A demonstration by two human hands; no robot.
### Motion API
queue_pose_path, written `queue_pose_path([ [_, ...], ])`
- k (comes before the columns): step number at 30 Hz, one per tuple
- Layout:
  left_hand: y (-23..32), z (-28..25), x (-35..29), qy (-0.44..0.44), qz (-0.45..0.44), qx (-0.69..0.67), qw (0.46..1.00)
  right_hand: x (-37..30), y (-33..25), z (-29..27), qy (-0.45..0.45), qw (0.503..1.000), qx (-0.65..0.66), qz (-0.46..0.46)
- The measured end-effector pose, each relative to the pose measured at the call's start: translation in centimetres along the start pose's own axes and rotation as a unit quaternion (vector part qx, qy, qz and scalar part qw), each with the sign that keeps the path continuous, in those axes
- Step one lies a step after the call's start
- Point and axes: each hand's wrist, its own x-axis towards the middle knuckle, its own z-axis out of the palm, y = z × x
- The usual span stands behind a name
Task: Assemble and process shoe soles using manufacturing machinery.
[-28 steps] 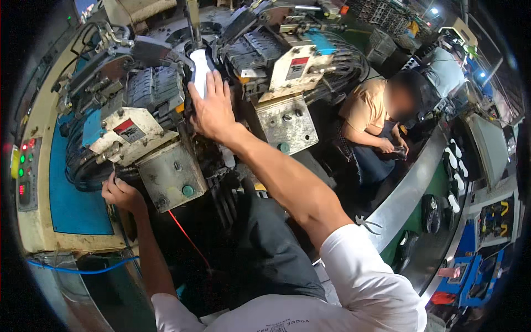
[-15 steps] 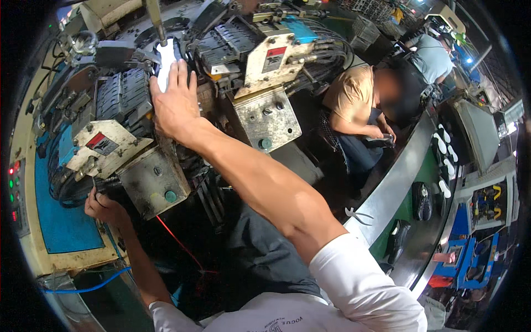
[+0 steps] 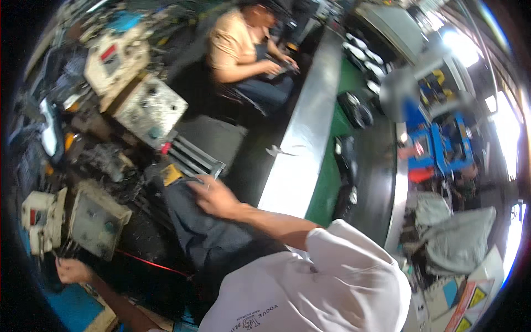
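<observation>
At the lower left, my left hand [image 3: 73, 270] is closed beside the fittings under the near cream machine head [image 3: 45, 218]; what its fingers grip is hidden and blurred. My right hand [image 3: 214, 197] is by my dark-trousered knee, just below a set of grey metal bars [image 3: 194, 156]. Its fingers are apart and nothing is in them. A white shoe-shaped piece [image 3: 48, 133] sits in the machine at the far left, between the two cream heads and away from both hands.
A metal-edged conveyor [image 3: 301, 149] runs past on the right, with pliers [image 3: 282, 151] lying on its edge. Black shoes [image 3: 355, 109] and several white shoe forms lie along it. Beyond my knee a seated co-worker [image 3: 235, 52] handles a dark piece. A blue rack [image 3: 442, 146] stands farther right.
The view has swung to the right. My right hand has let go of the white shoe-shaped piece and come back to my knee. My left hand stays by the machine fittings.
</observation>
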Motion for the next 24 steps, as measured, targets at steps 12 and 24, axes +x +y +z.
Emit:
queue_pose_path([
  [12, -0.7, 3.7, 3.0, -0.072, -0.029, 0.027, 0.997, -58.9, 15.3, -28.3, 0.255, 0.618, -0.156, 0.727],
  [24, 1.8, -8.0, -5.6, -0.402, -0.411, -0.308, 0.758, -47.8, 22.5, -24.4, 0.351, 0.622, -0.110, 0.691],
])
